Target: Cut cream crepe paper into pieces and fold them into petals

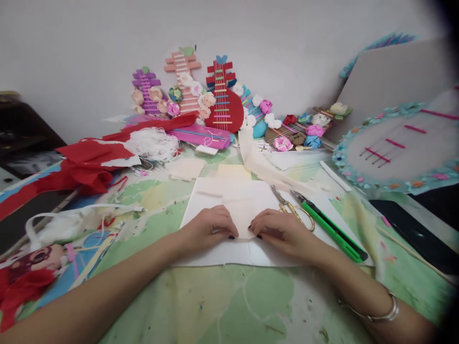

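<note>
My left hand point(210, 227) and my right hand point(279, 231) rest side by side on a pale cream piece of paper point(241, 208), fingers curled and pressing its lower edges from both sides. That piece lies on a larger white sheet point(218, 255) spread over the green patterned table cover point(233, 306). Gold-handled scissors point(292, 208) and a green utility knife point(332, 229) lie just right of my right hand. A metal bangle point(380, 313) circles my right wrist.
Foam guitar-shaped crafts with paper flowers point(222, 98) lean on the wall at the back. Red fabric point(86, 165) and white thread point(152, 143) lie at left. At right sits a round decorated board point(401, 148), with a black phone point(412, 231) below it.
</note>
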Available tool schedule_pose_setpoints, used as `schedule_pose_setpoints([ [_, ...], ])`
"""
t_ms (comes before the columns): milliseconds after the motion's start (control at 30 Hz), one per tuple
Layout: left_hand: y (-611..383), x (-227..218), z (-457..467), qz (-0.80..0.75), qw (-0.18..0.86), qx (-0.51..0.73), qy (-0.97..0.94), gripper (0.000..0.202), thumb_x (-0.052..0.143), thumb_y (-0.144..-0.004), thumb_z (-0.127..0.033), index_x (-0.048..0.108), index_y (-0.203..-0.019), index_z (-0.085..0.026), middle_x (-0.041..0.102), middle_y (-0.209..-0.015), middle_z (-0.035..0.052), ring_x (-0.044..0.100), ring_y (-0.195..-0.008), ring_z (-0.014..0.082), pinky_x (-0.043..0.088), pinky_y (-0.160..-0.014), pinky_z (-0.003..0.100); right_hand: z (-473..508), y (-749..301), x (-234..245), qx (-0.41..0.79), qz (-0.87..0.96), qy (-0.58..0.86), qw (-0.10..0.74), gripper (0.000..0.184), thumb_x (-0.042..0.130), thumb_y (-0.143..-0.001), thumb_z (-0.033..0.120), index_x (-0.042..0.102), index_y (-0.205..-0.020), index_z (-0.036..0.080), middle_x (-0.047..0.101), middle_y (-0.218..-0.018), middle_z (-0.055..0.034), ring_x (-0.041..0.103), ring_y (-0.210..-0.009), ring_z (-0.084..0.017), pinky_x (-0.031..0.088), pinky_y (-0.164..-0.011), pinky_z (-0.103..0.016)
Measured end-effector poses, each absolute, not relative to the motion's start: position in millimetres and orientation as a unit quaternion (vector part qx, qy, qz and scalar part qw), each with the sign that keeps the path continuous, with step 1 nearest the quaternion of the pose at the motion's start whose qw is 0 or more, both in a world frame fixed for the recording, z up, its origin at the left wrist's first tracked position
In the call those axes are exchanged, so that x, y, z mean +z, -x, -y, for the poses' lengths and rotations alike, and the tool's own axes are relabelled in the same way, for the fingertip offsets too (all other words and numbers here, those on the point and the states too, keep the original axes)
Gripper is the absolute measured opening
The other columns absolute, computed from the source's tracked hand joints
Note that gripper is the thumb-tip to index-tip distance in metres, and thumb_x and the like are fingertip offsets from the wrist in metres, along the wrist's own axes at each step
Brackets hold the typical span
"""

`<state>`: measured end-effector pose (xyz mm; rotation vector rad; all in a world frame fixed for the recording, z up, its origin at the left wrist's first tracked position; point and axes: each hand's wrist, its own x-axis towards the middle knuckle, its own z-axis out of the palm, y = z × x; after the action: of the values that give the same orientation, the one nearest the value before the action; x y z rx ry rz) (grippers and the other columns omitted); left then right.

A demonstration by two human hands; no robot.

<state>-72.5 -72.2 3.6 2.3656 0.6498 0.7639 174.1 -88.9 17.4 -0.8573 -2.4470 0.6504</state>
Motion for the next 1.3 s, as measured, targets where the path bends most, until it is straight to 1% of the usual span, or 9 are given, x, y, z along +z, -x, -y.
schedule_pose_setpoints([
  [200,72.3,4.9,69.4,-0.258,0.303,0.248,-0.883,0.025,0.044,-0.087,-0.007,0.066,-0.088,-0.020,0.067,-0.085,0.0019,0.058,-0.086,0.0143,0.044,-0.079,0.027,87.6,-170.7,16.1,0.264,0.888,0.299,0.231,0.026,0.045,-0.084,0.002,0.064,-0.091,0.018,0.063,-0.093,-0.0056,0.054,-0.091,-0.016,0.044,-0.080,-0.029],
  [300,66.9,3.8,70.5,-0.314,0.310,0.254,-0.861,0.023,0.049,-0.084,-0.009,0.064,-0.095,-0.021,0.068,-0.085,-0.0002,0.060,-0.083,0.0135,0.045,-0.076,0.025,89.1,-164.9,13.3,0.259,0.882,0.314,0.238,0.027,0.045,-0.085,0.002,0.065,-0.090,0.019,0.060,-0.090,-0.0051,0.053,-0.086,-0.015,0.043,-0.076,-0.027],
  [367,62.8,3.5,72.0,-0.350,0.346,0.254,-0.832,0.023,0.053,-0.082,-0.009,0.062,-0.098,-0.022,0.069,-0.083,-0.0017,0.063,-0.079,0.0126,0.046,-0.073,0.024,89.5,-161.1,10.9,0.266,0.867,0.336,0.255,0.024,0.048,-0.084,0.003,0.063,-0.091,0.019,0.060,-0.087,-0.0037,0.054,-0.083,-0.014,0.043,-0.073,-0.025],
  [500,56.7,5.5,75.3,-0.378,0.433,0.261,-0.775,0.020,0.057,-0.079,-0.008,0.060,-0.094,-0.020,0.073,-0.079,-0.0035,0.067,-0.076,0.0120,0.049,-0.072,0.022,89.1,-156.8,6.8,0.287,0.833,0.390,0.265,0.021,0.056,-0.079,0.002,0.060,-0.091,0.019,0.064,-0.079,0.0004,0.057,-0.074,-0.012,0.042,-0.067,-0.023],
  [633,53.5,7.8,76.3,-0.382,0.459,0.280,-0.752,0.017,0.061,-0.075,-0.007,0.061,-0.088,-0.018,0.073,-0.075,-0.0034,0.068,-0.072,0.0119,0.050,-0.069,0.021,87.9,-156.4,6.3,0.314,0.813,0.413,0.265,0.019,0.062,-0.074,0.003,0.061,-0.086,0.018,0.065,-0.075,0.0016,0.058,-0.068,-0.011,0.043,-0.063,-0.022],
  [733,51.2,7.7,76.7,-0.382,0.443,0.280,-0.762,0.016,0.062,-0.074,-0.006,0.062,-0.085,-0.018,0.073,-0.074,-0.0034,0.068,-0.070,0.0115,0.049,-0.067,0.020,87.2,-156.4,7.0,0.301,0.807,0.425,0.279,0.017,0.068,-0.070,0.005,0.062,-0.082,0.017,0.064,-0.073,0.0007,0.058,-0.066,-0.011,0.044,-0.060,-0.022],
  [933,49.7,5.8,80.5,-0.380,0.369,0.277,-0.802,0.017,0.065,-0.073,-0.006,0.064,-0.084,-0.018,0.072,-0.075,-0.0034,0.067,-0.069,0.0110,0.047,-0.064,0.020,87.8,-156.3,7.1,0.288,0.815,0.407,0.297,0.016,0.070,-0.069,0.006,0.062,-0.078,0.016,0.063,-0.072,0.0011,0.058,-0.063,-0.011,0.044,-0.058,-0.021],
  [1167,51.6,6.5,81.4,-0.378,0.368,0.285,-0.800,0.016,0.064,-0.074,-0.007,0.064,-0.085,-0.018,0.072,-0.075,-0.0025,0.067,-0.068,0.0116,0.048,-0.065,0.021,88.5,-155.5,5.6,0.304,0.819,0.373,0.312,0.016,0.069,-0.069,0.003,0.063,-0.077,0.016,0.063,-0.071,0.0016,0.059,-0.063,-0.009,0.045,-0.059,-0.019],
  [1300,51.5,5.9,82.5,-0.376,0.376,0.295,-0.794,0.015,0.064,-0.074,-0.008,0.066,-0.086,-0.017,0.072,-0.075,-0.0015,0.067,-0.069,0.0115,0.049,-0.064,0.020,87.0,-158.0,3.3,0.283,0.833,0.353,0.318,0.011,0.069,-0.072,0.008,0.069,-0.079,0.017,0.064,-0.091,-0.0030,0.060,-0.067,-0.009,0.046,-0.063,-0.021],
])
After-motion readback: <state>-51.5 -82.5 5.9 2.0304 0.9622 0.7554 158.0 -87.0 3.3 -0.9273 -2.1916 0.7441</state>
